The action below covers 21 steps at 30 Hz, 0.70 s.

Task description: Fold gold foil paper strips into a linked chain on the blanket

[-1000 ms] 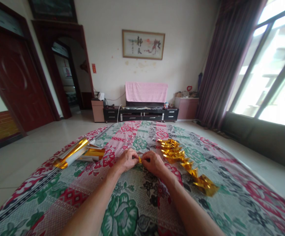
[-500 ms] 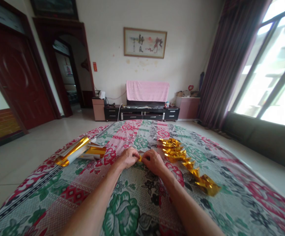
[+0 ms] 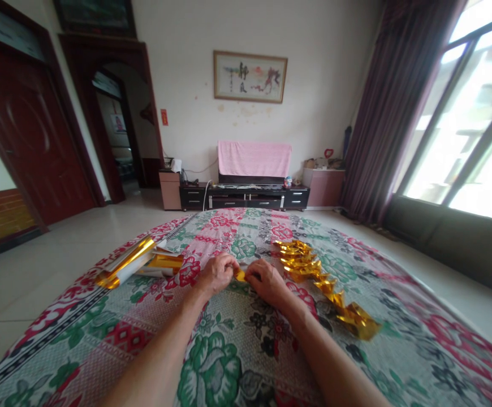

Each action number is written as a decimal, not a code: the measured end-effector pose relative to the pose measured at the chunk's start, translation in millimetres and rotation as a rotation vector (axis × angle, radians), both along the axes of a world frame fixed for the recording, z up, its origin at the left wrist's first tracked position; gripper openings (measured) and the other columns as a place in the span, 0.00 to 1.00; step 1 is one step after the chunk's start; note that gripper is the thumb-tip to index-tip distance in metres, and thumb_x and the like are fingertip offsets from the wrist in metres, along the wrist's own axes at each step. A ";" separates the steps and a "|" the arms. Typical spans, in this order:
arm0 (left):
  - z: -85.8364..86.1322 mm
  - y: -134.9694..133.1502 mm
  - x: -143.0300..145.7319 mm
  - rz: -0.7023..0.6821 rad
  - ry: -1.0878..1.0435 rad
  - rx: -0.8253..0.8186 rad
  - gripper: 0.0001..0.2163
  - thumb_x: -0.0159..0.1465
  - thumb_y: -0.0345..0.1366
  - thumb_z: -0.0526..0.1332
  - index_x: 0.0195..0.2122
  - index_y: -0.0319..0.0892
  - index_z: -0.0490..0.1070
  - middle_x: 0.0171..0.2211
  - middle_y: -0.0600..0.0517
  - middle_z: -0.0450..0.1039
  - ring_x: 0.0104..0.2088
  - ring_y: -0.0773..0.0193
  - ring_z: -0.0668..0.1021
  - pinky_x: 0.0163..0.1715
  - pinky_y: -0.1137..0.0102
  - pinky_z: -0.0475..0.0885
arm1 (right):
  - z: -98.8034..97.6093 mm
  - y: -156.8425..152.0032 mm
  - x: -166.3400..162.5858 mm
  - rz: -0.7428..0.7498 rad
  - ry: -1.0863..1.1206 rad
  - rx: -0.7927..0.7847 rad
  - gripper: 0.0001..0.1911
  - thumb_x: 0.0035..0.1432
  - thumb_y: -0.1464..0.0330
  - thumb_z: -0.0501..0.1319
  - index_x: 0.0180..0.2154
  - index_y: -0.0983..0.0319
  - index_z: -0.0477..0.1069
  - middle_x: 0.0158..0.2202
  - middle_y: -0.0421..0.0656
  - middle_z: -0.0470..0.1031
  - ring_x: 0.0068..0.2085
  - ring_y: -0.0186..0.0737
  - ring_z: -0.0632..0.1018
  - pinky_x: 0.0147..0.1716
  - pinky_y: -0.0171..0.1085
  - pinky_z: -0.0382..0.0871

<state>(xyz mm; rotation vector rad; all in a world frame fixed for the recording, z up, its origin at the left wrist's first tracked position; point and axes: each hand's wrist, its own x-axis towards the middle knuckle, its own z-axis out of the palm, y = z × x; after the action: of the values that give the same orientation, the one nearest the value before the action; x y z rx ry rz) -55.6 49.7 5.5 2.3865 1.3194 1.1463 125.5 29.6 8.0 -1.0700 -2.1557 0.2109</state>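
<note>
Between my two hands, low over the middle of the table, is a small piece of gold foil paper (image 3: 240, 275). My left hand (image 3: 219, 273) pinches its left end between thumb and fingers. The right end is pinched by my right hand (image 3: 265, 279), knuckles up. Much of the piece is covered by my fingers, so its full shape is hidden. Just to the right lies a slanting row of folded gold foil pieces (image 3: 314, 274), several of them, overlapping one another.
Rolled gold foil sheets (image 3: 131, 262) with white undersides lie at the table's left. A flowered cloth (image 3: 210, 367) covers the round table. Beyond it stand a black TV cabinet (image 3: 246, 198) and a pink towel (image 3: 254, 159) draped over something.
My left hand has shifted slightly left, away from my right hand, and more of the gold foil shows between them. The folded row and the rolls lie as before.
</note>
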 end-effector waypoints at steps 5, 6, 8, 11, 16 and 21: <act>0.1 -0.2 0.8 -0.067 0.060 0.035 0.12 0.51 0.23 0.52 0.27 0.40 0.74 0.32 0.50 0.74 0.36 0.65 0.74 0.40 0.71 0.69 | 2.6 2.0 2.5 0.063 -0.011 -0.004 0.12 0.48 0.80 0.54 0.26 0.63 0.73 0.29 0.42 0.74 0.35 0.35 0.72 0.38 0.31 0.63; 0.2 -0.4 0.8 -0.081 0.080 0.033 0.12 0.51 0.23 0.53 0.27 0.40 0.74 0.33 0.50 0.75 0.36 0.65 0.74 0.41 0.71 0.69 | 2.6 2.4 2.7 0.066 -0.015 -0.005 0.12 0.48 0.81 0.54 0.26 0.63 0.74 0.29 0.42 0.74 0.35 0.35 0.72 0.38 0.31 0.63; 1.1 -1.2 0.8 -0.103 0.115 0.032 0.12 0.51 0.23 0.53 0.27 0.40 0.75 0.34 0.49 0.75 0.37 0.64 0.74 0.42 0.70 0.68 | 2.4 3.1 3.3 0.064 -0.024 -0.005 0.13 0.48 0.81 0.53 0.27 0.63 0.74 0.30 0.43 0.75 0.35 0.35 0.73 0.38 0.32 0.64; 3.2 -1.8 1.1 -0.132 0.140 0.028 0.12 0.50 0.23 0.54 0.27 0.40 0.76 0.33 0.49 0.75 0.36 0.65 0.75 0.41 0.71 0.69 | 3.7 2.4 5.0 0.074 -0.031 -0.009 0.14 0.48 0.80 0.53 0.27 0.61 0.75 0.31 0.42 0.75 0.36 0.35 0.73 0.40 0.32 0.64; 3.4 0.5 -0.1 -0.161 0.161 0.026 0.12 0.49 0.23 0.55 0.28 0.41 0.76 0.32 0.50 0.75 0.35 0.65 0.75 0.39 0.72 0.69 | 12.0 -2.7 8.6 0.107 -0.046 -0.055 0.10 0.46 0.77 0.57 0.28 0.61 0.76 0.35 0.42 0.75 0.36 0.35 0.74 0.39 0.32 0.66; 2.6 0.6 -1.9 -0.147 0.190 0.027 0.11 0.50 0.25 0.56 0.28 0.42 0.76 0.32 0.51 0.74 0.36 0.65 0.74 0.40 0.72 0.68 | 14.7 -2.3 11.4 0.134 -0.099 -0.040 0.10 0.48 0.77 0.57 0.30 0.61 0.76 0.36 0.43 0.74 0.38 0.36 0.74 0.41 0.33 0.65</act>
<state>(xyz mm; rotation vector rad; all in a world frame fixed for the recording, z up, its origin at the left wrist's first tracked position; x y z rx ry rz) -57.5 50.3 8.0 2.6164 1.1625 0.9235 136.9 27.3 22.6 -0.9775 -2.3233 0.2687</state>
